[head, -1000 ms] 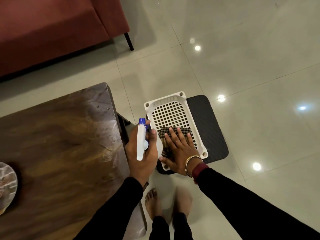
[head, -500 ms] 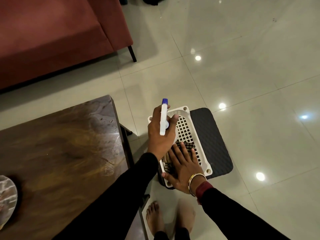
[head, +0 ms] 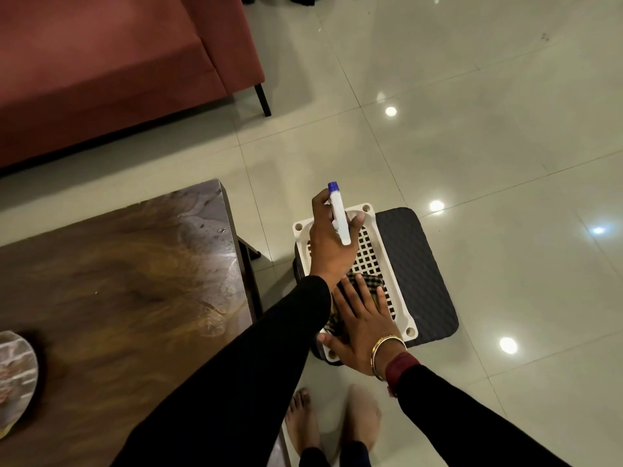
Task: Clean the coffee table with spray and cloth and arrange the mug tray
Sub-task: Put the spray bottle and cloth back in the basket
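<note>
A white perforated tray (head: 401, 298) lies on a black mat (head: 414, 264) on the floor, right of the brown coffee table (head: 118, 281). My left hand (head: 332, 244) holds a white spray bottle (head: 338, 214) with a blue tip over the tray's far end. My right hand (head: 362, 323) lies flat, fingers spread, on a checked cloth (head: 369, 284) in the tray's near end. The cloth is mostly hidden under my hand and left sleeve.
A red sofa (head: 111, 69) with a black leg stands at the back left. A round patterned plate (head: 15, 382) sits at the table's left edge. My bare feet (head: 330, 423) stand just before the tray. Glossy floor tiles stretch to the right.
My left hand has carried the spray bottle from beside the table's edge out over the tray's far end. My right hand has stayed flat on the cloth.
</note>
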{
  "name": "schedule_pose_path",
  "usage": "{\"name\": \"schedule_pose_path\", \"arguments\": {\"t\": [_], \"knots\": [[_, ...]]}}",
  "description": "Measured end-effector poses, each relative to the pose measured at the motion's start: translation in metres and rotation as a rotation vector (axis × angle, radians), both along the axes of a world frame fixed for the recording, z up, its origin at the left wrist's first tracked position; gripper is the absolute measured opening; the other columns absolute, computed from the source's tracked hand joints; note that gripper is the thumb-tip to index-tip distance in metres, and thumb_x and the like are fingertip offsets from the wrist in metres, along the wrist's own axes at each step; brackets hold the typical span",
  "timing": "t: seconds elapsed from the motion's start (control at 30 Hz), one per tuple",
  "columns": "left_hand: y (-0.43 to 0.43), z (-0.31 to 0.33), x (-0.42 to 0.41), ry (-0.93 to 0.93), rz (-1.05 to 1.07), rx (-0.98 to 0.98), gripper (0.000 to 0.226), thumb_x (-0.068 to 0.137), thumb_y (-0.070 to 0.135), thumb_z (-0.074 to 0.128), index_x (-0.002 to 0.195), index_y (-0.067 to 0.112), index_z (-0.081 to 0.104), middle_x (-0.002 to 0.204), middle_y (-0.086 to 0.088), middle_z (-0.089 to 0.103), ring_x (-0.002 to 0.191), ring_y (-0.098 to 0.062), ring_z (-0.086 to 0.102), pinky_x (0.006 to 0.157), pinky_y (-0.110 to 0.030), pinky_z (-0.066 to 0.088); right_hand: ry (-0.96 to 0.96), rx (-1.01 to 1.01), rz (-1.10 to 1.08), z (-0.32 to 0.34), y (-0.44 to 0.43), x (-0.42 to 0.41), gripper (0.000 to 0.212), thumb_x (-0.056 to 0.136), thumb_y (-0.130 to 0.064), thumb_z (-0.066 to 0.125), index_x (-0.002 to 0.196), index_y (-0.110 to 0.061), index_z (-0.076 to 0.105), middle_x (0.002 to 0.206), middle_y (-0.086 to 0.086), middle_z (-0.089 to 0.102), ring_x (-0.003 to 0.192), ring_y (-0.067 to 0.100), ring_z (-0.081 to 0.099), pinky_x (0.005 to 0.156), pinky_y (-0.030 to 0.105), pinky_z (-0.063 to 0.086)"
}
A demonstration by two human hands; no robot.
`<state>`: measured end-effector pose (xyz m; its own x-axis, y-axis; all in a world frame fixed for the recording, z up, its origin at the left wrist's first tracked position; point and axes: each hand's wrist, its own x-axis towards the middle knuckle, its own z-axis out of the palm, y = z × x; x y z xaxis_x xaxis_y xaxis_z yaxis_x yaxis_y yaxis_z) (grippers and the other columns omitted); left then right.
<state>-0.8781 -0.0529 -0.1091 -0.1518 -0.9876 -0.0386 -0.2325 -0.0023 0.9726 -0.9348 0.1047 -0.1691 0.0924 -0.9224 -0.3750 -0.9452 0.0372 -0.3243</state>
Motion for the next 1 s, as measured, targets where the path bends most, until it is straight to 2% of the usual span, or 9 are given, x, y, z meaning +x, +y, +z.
{"name": "schedule_pose_path", "arguments": {"t": [0.1,0.2,0.27,0.37,0.47,0.57,0.67,0.83,1.0], "knots": [[-0.002,-0.004,0.006,-0.031,0.016,-0.008,0.068,0.088,0.016,0.078,0.142,0.022,0.036,0.089,-0.001,0.058,0.082,-0.015,0.060,0.078,-0.012,0.045,-0.005,0.000,0.002,0.000,-0.001,0.000,0.096,0.090,-0.086,0.018,0.164,-0.027,0.000,0.171,-0.004,-0.016,0.154,0.020,-0.026,0.125,0.057,-0.009],[-0.001,-0.002,0.014,-0.046,-0.017,0.008,0.088,0.081,0.012,0.084,0.148,0.031,0.030,0.100,-0.005,0.062,0.094,-0.014,0.062,0.077,-0.005,0.045,0.001,0.005,0.007,0.000,-0.001,0.000,0.097,0.090,-0.086,0.017,0.164,-0.027,-0.001,0.171,-0.003,-0.017,0.154,0.020,-0.028,0.124,0.055,-0.011],[0.002,-0.003,0.023,-0.066,-0.056,0.036,0.098,0.076,0.015,0.088,0.151,0.036,0.028,0.109,-0.003,0.063,0.106,-0.013,0.060,0.084,-0.010,0.049,0.018,0.001,0.016,-0.001,-0.001,0.000,0.098,0.090,-0.087,0.015,0.165,-0.025,0.000,0.171,-0.002,-0.016,0.154,0.022,-0.026,0.124,0.057,-0.010],[0.009,-0.008,0.038,-0.139,-0.082,0.057,0.115,0.065,0.029,0.096,0.153,0.042,0.022,0.130,0.004,0.058,0.122,-0.010,0.054,0.100,-0.026,0.049,0.024,-0.008,0.016,-0.003,-0.001,0.000,0.100,0.090,-0.087,0.015,0.165,-0.023,0.002,0.171,0.000,-0.014,0.155,0.024,-0.023,0.124,0.058,-0.007],[0.020,-0.011,0.054,-0.165,-0.058,0.108,0.122,0.059,0.035,0.098,0.153,0.044,0.022,0.148,0.011,0.043,0.134,-0.005,0.043,0.107,-0.026,0.043,0.022,-0.021,0.007,-0.006,0.000,0.002,0.099,0.091,-0.086,0.018,0.165,-0.021,0.005,0.171,0.001,-0.011,0.156,0.025,-0.019,0.125,0.059,-0.003],[0.036,-0.013,0.070,-0.219,-0.036,0.134,0.113,0.060,0.041,0.096,0.151,0.037,0.029,0.149,0.017,0.040,0.136,0.002,0.038,0.108,-0.018,0.036,0.035,-0.030,0.015,-0.007,0.001,0.002,0.099,0.092,-0.085,0.018,0.164,-0.019,0.009,0.172,0.002,-0.008,0.157,0.026,-0.015,0.125,0.060,-0.001],[0.058,-0.012,0.089,-0.287,-0.012,0.121,0.093,0.068,0.045,0.090,0.145,0.034,0.040,0.142,0.021,0.043,0.132,0.012,0.038,0.101,-0.008,0.034,0.035,-0.030,0.027,-0.006,0.001,0.001,0.098,0.091,-0.085,0.017,0.164,-0.021,0.001,0.171,0.000,-0.013,0.156,0.024,-0.020,0.125,0.059,-0.003],[0.095,-0.017,0.119,-0.394,0.006,0.124,0.078,0.080,0.048,0.081,0.147,0.032,0.043,0.147,0.017,0.042,0.138,-0.001,0.040,0.113,-0.032,0.040,0.015,-0.078,-0.021,-0.001,0.003,0.001,0.098,0.091,-0.083,0.025,0.164,-0.018,0.014,0.173,0.000,0.003,0.159,0.023,-0.005,0.124,0.062,0.006],[0.114,-0.014,0.140,-0.445,0.013,0.120,0.075,0.082,0.049,0.080,0.146,0.031,0.044,0.147,0.021,0.039,0.136,0.007,0.036,0.113,-0.033,0.040,-0.025,-0.121,-0.089,0.006,0.013,0.006,0.093,0.093,-0.078,0.034,0.161,-0.016,0.025,0.171,0.006,0.014,0.158,0.026,0.007,0.124,0.061,0.012]]}}
